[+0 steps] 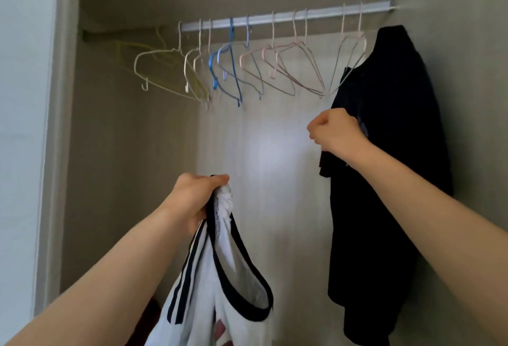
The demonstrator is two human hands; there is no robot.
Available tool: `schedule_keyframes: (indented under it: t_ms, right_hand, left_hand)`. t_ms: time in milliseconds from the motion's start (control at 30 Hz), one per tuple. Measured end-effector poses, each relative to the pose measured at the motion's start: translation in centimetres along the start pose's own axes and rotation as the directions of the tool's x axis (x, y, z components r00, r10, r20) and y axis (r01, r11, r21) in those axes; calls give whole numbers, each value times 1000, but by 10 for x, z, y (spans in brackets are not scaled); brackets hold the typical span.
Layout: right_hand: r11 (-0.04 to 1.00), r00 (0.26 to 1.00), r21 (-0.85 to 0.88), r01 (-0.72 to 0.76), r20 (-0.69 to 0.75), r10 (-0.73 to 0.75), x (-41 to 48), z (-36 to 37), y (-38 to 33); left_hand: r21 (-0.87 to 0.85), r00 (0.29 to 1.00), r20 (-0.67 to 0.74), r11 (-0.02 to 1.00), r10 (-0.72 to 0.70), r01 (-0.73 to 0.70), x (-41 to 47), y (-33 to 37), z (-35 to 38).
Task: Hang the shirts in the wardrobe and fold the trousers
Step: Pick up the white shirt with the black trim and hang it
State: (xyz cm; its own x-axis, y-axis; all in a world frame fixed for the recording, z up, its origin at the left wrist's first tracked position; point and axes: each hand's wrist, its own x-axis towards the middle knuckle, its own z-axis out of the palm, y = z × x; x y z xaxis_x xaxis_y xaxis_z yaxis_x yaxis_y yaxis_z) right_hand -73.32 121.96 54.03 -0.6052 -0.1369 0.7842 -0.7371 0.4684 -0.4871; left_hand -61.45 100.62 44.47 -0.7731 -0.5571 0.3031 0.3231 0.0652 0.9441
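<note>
The left hand [196, 197] had its grip bunched round the white shirt [200, 299], cut off at the frame's bottom. The right hand [336, 132] was fisted against the dark shirt [384, 153]; whether that grip pinched cloth was hidden.

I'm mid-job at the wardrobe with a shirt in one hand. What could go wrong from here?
The right hand grips the sleeve of the dark shirt; a tug could drag it off its hanger.
The left hand holds the white shirt bunched at its top, so it may slip while a hanger is fetched.
The empty hangers overlap on the rail; lifting one may snag its neighbours.
</note>
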Motion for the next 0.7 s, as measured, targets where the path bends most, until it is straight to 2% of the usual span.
schedule_keyframes:
  t_ms: [133,200,300,400,533,700]
  right_hand:
    - [997,997,-65,47,-56,-51,25,-13,-16]
    - [980,986,-169,108,-104,-127,33,-20,-25]
    - [906,932,-347,244,-175,-318,46,-31,-41]
    - [780,865,-532,329,-162,-475,64,-39,-54]
    - [617,867,-728,298,-64,-494,91,-51,-63]
    - [551,873,-823,140,-160,-461,124,-73,-62]
  left_hand:
    - [10,999,-10,999,48,-48,17,24,11]
    - [17,998,-13,997,69,-69,25,33,16]
    - [33,995,-6,994,103,-103,35,46,29]
    - [32,992,-16,992,123,-122,42,55,40]
    - [45,991,-26,991,131,-129,54,62,50]
    - [104,980,-51,977,192,-186,70,66,54]
